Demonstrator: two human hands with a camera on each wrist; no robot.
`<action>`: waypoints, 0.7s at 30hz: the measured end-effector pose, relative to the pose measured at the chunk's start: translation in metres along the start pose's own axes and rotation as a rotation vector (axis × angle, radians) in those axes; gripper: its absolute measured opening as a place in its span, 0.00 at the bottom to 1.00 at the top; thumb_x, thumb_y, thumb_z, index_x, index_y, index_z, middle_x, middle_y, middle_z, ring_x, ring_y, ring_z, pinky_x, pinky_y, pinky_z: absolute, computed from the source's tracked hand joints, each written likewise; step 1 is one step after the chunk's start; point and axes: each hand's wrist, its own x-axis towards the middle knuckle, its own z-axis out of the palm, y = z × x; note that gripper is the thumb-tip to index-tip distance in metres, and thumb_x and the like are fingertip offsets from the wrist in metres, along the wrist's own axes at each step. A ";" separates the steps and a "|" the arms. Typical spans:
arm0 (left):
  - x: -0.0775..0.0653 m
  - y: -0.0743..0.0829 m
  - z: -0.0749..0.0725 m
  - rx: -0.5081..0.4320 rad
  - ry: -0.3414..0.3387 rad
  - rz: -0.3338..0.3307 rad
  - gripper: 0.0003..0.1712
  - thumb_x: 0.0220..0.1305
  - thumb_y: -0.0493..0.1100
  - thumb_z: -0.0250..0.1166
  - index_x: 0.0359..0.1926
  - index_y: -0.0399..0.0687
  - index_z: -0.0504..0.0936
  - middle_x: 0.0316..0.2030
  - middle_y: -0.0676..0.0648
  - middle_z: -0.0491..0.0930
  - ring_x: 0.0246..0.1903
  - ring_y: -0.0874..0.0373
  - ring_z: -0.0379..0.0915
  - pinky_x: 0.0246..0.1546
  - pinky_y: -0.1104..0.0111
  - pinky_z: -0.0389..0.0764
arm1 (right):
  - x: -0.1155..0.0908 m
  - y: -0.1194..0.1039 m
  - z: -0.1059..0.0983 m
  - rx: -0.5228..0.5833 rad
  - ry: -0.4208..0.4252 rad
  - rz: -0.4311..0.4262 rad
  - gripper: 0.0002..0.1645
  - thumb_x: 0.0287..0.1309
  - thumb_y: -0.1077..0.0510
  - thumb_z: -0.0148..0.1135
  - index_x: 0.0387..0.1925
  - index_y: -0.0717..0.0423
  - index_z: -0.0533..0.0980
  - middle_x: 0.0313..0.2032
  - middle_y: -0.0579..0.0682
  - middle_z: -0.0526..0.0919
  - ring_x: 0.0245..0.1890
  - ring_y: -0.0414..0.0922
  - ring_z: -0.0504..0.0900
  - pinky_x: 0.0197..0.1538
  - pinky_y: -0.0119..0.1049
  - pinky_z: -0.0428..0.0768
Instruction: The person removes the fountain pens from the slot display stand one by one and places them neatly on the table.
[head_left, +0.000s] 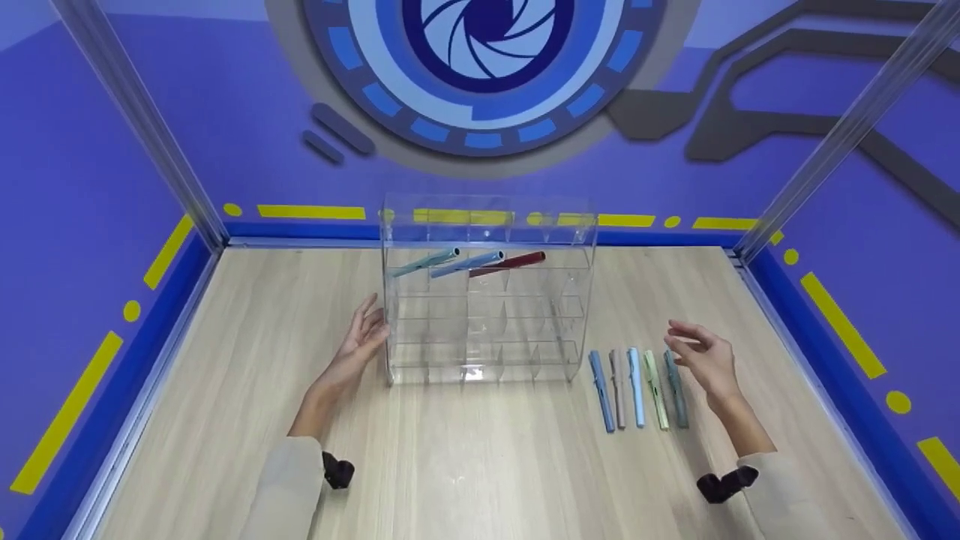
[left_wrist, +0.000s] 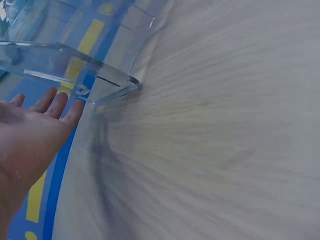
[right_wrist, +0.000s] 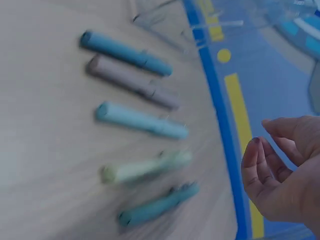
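Note:
My left hand (head_left: 352, 356), fingers extended, is at the left side of a clear plastic compartment rack (head_left: 387, 315), with fingertips right at its wall. A teal pen (head_left: 427, 262), a blue pen (head_left: 469, 263) and a dark red pen (head_left: 511, 263) lie side by side in an upper row of the rack. Over the table to the right, my right hand (head_left: 705, 364) is loosely curled and holds nothing. Its nearest pen is dark green (head_left: 677, 391). Left of that lie a light green pen (head_left: 657, 391), a light blue pen (head_left: 637, 388), a grey-mauve pen (head_left: 618, 391) and a darker blue pen (head_left: 602, 393).
The rack stands on a wood-grain table (head_left: 465, 465), its lower rows showing no pens. Blue printed panels (head_left: 300, 180) and metal frame posts (head_left: 150, 135) enclose the back and sides. Each sleeve cuff has a small black camera (head_left: 339, 471) beside it.

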 end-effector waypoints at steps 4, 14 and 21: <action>0.001 -0.005 0.006 0.081 0.005 -0.056 0.43 0.82 0.53 0.48 0.83 0.56 0.32 0.83 0.42 0.30 0.82 0.43 0.24 0.81 0.45 0.36 | 0.000 -0.024 0.017 0.122 -0.026 -0.047 0.27 0.69 0.57 0.66 0.63 0.67 0.74 0.42 0.31 0.85 0.41 0.31 0.85 0.43 0.24 0.85; -0.005 -0.020 0.016 0.072 0.023 -0.098 0.41 0.82 0.61 0.43 0.83 0.61 0.32 0.83 0.43 0.28 0.82 0.43 0.21 0.81 0.43 0.31 | -0.002 -0.072 0.059 0.343 -0.152 -0.148 0.22 0.70 0.61 0.64 0.62 0.65 0.76 0.47 0.42 0.89 0.44 0.36 0.87 0.47 0.29 0.87; -0.006 -0.019 0.015 0.081 0.044 -0.091 0.41 0.80 0.64 0.44 0.83 0.65 0.35 0.83 0.45 0.28 0.82 0.45 0.22 0.81 0.44 0.31 | 0.005 -0.101 0.087 0.403 -0.214 -0.217 0.23 0.70 0.65 0.62 0.63 0.68 0.74 0.46 0.40 0.89 0.45 0.39 0.88 0.47 0.32 0.88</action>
